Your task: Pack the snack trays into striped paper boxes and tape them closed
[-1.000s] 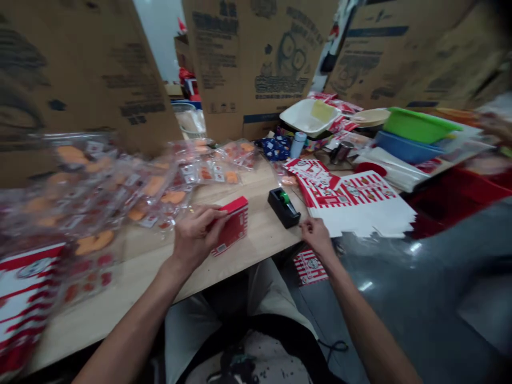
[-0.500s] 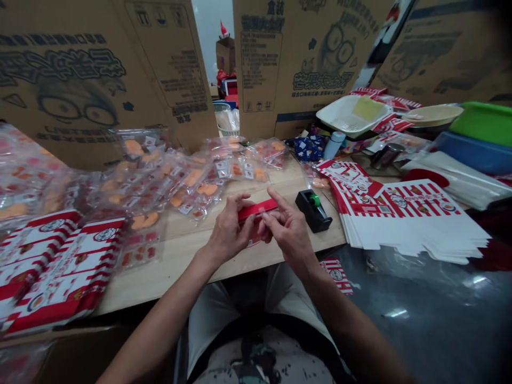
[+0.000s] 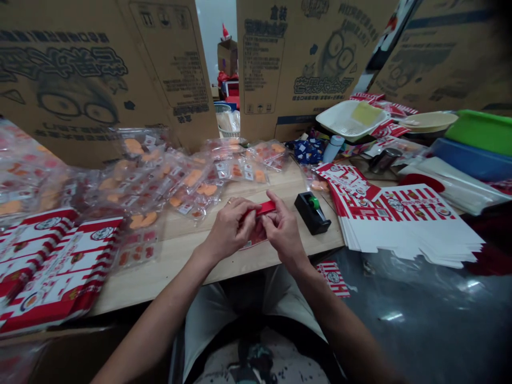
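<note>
A small red and white striped box (image 3: 264, 210) stands on the wooden table (image 3: 176, 250) near its front edge. My left hand (image 3: 230, 229) grips its left side with curled fingers. My right hand (image 3: 282, 229) is closed over its right side and top, fingers pressing the red lid. Most of the box is hidden behind both hands. A black tape dispenser (image 3: 312, 212) with a green roll sits just right of my right hand.
Clear packets of orange snacks (image 3: 160, 176) cover the table's back left. Folded striped boxes (image 3: 48, 266) lie at the left, flat striped box blanks (image 3: 400, 218) at the right. Behind stand big cardboard cartons (image 3: 300, 58), a white basket (image 3: 350, 120) and coloured basins (image 3: 480, 133).
My right hand left the stack of flat blanks and came over to the box, then closed its fingers down on the lid. The view swung left.
</note>
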`<state>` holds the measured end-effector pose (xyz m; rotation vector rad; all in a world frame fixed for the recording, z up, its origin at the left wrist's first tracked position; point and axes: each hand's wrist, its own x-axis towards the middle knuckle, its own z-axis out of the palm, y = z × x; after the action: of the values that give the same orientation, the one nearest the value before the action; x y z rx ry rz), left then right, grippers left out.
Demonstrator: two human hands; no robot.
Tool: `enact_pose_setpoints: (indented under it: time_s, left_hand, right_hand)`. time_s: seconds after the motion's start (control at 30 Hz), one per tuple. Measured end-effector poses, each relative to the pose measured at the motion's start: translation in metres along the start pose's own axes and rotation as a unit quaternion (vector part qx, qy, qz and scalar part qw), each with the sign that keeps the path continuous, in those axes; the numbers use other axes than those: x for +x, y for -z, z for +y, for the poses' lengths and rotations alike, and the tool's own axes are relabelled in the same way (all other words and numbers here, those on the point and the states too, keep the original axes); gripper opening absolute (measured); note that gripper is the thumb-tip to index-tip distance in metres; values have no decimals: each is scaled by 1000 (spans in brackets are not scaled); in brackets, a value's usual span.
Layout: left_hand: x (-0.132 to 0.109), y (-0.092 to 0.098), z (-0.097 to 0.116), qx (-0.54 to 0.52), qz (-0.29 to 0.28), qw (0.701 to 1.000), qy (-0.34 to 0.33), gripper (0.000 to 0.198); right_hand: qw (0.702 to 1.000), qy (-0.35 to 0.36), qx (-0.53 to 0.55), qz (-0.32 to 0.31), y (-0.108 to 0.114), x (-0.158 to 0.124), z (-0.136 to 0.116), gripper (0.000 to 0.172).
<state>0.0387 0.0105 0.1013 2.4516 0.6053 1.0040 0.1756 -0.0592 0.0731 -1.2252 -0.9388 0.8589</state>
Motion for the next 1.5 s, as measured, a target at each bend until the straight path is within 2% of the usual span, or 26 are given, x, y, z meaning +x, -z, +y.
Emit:
enact_pose_setpoints:
  time_s: [0.13,0.23,0.33,0.4,0.47,0.53,0.6,0.67,0.73,0.8,0.83,0.9,0.97,1.03,1.1,1.2,1.5]
  left_hand:
    - [7,-3,-2,19,10,999,24,9]
    - [17,0,0,91,-41,995,-5,9]
    - [24,5,6,174,-84,980,-49,10]
    - [17,7,10,208,-89,971,-79,11]
    - [-6,6,8,216,-99,965,-111,22]
    - [-44,4,1,206,-118,963,-124,38]
    - [-90,0,-10,195,-145,965,-95,46]
    - [-131,-2,-20,190,-174,966,-36,49]
    - [-155,-4,-27,188,-189,964,22,53]
    - [-156,-8,-31,197,-166,963,76,51]
    - [-148,-11,-33,209,-147,961,102,48]
    - [-127,-23,-40,241,-128,950,149,46]
    - [-107,-37,-50,273,-160,929,193,56]
    - [-97,-51,-60,288,-206,907,227,63]
    - [-97,-59,-69,293,-233,896,236,64]
    - [-104,-63,-75,304,-239,893,231,65]
    - [-109,-63,-74,301,-219,896,243,65]
  right_hand:
    - [999,32,-23,19,-3,-3,11,77]
    - [996,36,-82,16,0,-7,10,81]
    - [973,54,-221,42,23,-9,13,77]
    - [927,97,-346,106,53,-6,24,67]
    - [847,140,-487,159,91,2,43,61]
    - [768,125,-609,155,129,14,67,60]
    - [739,101,-658,105,160,25,86,58]
    - [733,87,-671,67,175,35,97,56]
    - [727,83,-676,87,166,43,98,55]
    - [720,99,-679,103,133,47,96,56]
    - [722,119,-677,79,109,49,96,57]
    - [727,175,-661,-62,57,49,101,58]
    - [718,228,-619,-225,11,47,114,57]
    - [712,233,-595,-291,-17,45,130,57]
    - [719,222,-589,-296,-27,45,146,57]
    - [731,224,-581,-280,-24,46,159,56]
    - [760,258,-538,-258,-20,43,161,50]
